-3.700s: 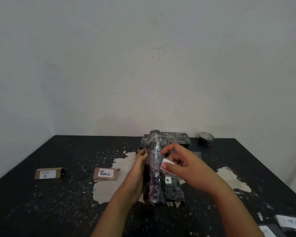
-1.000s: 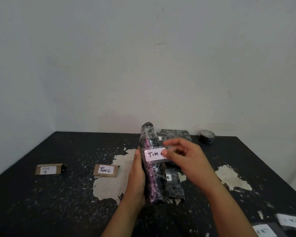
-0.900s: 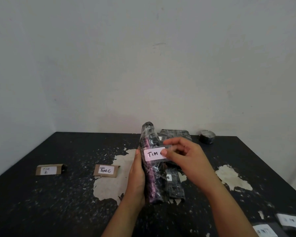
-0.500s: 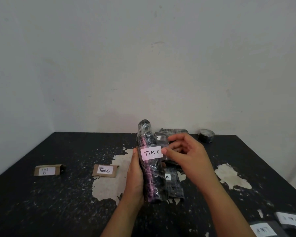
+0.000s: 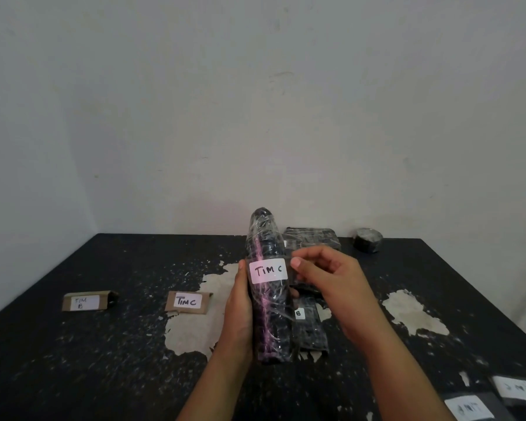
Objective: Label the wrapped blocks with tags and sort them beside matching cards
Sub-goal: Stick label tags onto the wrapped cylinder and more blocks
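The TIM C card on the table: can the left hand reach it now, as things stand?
Probably yes, but not free-handed. The left hand grips the wrapped block, and the TIM C card lies just to its left on the table, with nothing standing between them.

black table (image 5: 104, 360), peeling patches | tape roll (image 5: 368, 240) far right | white wall (image 5: 255, 101)

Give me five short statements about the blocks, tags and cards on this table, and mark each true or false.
1. The tag on the held block reads TIM C. True.
2. The left hand grips that block. True.
3. The held block lies flat on the table. False: it is lifted and tilted.
4. The TIM B card lies right of the TIM C card. False: left.
5. The right hand rests on the tape roll. False: it is at the tag's edge.
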Motion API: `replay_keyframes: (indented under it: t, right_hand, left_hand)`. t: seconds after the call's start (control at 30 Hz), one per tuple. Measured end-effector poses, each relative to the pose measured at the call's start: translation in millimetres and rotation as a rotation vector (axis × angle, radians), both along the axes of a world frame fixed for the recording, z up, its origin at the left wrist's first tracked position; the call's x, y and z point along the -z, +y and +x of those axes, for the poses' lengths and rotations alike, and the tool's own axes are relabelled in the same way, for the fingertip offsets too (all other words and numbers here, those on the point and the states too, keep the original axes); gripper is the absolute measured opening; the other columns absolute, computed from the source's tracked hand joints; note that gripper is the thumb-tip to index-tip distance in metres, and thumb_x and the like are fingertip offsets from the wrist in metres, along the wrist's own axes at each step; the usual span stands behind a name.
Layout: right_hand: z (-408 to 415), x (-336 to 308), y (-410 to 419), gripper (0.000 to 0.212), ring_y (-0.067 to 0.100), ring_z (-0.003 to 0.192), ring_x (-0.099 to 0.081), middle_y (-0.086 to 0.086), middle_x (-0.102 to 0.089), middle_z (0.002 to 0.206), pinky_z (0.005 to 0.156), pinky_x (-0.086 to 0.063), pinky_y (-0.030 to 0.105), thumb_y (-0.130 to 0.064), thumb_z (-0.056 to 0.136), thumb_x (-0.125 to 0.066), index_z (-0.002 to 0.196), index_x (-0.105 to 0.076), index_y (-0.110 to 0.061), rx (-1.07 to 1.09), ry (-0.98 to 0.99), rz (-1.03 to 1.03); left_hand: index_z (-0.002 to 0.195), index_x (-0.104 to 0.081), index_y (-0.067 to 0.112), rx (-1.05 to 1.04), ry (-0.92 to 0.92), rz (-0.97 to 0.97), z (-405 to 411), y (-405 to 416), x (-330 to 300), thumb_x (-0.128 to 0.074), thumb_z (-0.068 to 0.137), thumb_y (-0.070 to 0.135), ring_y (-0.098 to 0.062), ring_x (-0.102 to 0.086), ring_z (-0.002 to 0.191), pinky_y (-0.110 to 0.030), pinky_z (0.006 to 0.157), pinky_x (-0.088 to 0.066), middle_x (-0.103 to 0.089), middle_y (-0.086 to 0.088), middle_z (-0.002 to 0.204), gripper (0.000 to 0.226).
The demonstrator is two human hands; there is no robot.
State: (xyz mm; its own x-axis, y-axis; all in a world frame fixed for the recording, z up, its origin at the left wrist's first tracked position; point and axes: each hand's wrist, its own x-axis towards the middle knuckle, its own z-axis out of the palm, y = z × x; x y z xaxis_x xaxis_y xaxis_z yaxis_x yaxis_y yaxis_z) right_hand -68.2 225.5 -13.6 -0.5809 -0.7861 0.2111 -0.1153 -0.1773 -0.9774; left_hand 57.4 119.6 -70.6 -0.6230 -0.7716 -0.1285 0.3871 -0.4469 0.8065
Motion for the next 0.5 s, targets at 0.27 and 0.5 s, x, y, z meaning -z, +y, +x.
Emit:
replay_keyframes:
  t: [0.27,0.5]
  right_hand:
    - [0,4,-4,0.006,0.022,0.077,-0.066,0.022,-0.079,0.103,0.078,-0.06,0.038,-0.017,0.1,-0.079,0.1,-0.084,-0.015,-0.049,-0.11,0.02]
    - [-2,13,-7,0.01,0.018,0.059,-0.065,0.012,-0.077,0.085,0.062,-0.061,0.029,-0.009,0.104,-0.072,0.109,-0.076,-0.001,-0.075,-0.18,0.044]
  left_hand:
    - [0.112,-0.08,0.0,0.057,0.039,-0.017,2,4,-4,-0.036,0.106,0.07,-0.036,-0.07,0.072,-0.045,0.073,-0.059,-0.073,-0.028,0.088,0.082]
    - [0.114,-0.081,0.001,0.095,0.064,-0.027,3,3,-10,-0.034,0.106,0.067,-0.035,-0.071,0.074,-0.042,0.07,-0.063,-0.073,-0.027,0.089,0.082]
